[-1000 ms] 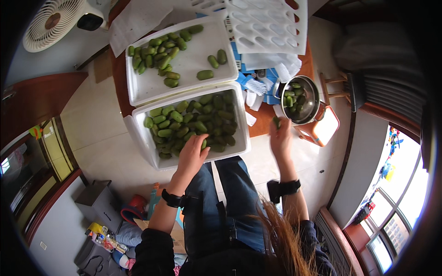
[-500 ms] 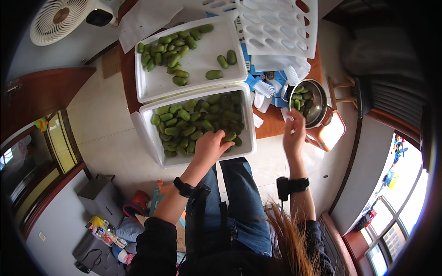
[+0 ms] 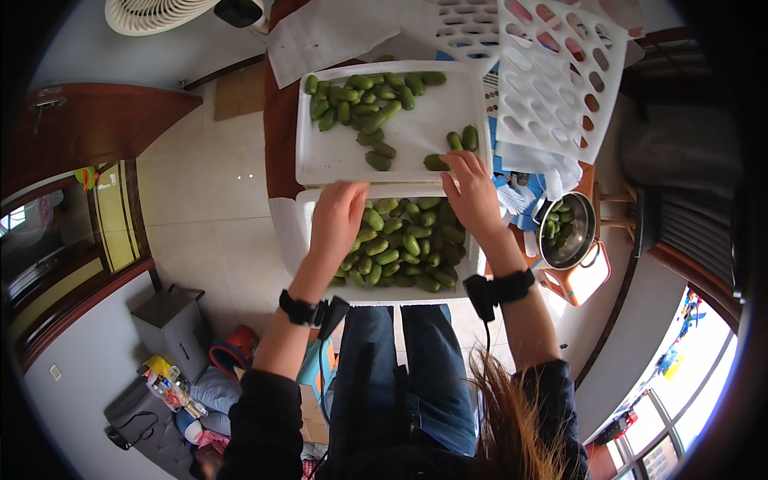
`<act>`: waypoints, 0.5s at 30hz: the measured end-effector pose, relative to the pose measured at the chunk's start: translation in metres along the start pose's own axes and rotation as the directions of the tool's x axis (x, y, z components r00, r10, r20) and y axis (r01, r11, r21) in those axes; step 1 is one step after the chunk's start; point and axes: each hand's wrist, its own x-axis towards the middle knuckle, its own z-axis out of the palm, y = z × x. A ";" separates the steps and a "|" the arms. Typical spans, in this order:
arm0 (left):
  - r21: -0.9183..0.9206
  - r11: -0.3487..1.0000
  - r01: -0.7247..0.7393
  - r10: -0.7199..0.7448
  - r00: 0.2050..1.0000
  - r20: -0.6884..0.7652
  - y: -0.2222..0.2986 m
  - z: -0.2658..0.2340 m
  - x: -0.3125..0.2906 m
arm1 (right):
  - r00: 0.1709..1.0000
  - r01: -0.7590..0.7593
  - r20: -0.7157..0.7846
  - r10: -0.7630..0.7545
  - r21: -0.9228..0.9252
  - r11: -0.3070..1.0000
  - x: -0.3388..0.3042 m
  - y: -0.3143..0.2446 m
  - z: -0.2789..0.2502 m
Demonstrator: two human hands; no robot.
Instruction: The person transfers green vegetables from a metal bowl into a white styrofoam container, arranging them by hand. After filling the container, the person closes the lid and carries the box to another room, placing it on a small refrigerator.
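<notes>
Small green oval fruits fill a white foam box in front of me. Beyond it lies a shallow white foam tray, like the box's lid, with more of the fruits grouped at its left and several at its right. My left hand is over the box's far left rim, fingers drawn together and slightly blurred; whatever is in them is hidden. My right hand reaches over the box's far right corner, thumb apart from the fingers. Its fingertips are at a single fruit near the tray's right front corner.
To the right, a metal pot holding several fruits rests on an orange-edged stool. White perforated foam sheets and foam netting lie at the table's right. A fan stands at the far left.
My left hand has come up out of the fruits to the box's far left. My right hand has moved left from beside the pot to the tray. The view has shifted.
</notes>
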 end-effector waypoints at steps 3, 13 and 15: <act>-0.029 0.981 -0.190 0.189 0.982 -0.024 -0.017 0.007 0.047 | 0.976 0.036 0.217 0.000 -0.163 0.986 0.030 0.002 0.016; 0.006 0.959 0.284 -0.282 0.950 0.134 -0.009 0.053 0.068 | 0.918 -0.169 0.370 0.145 0.034 0.985 0.054 0.001 0.021; -0.117 0.952 0.282 -0.268 0.956 0.119 -0.007 0.058 0.065 | 0.917 -0.325 0.300 0.263 0.179 0.929 0.062 0.003 0.025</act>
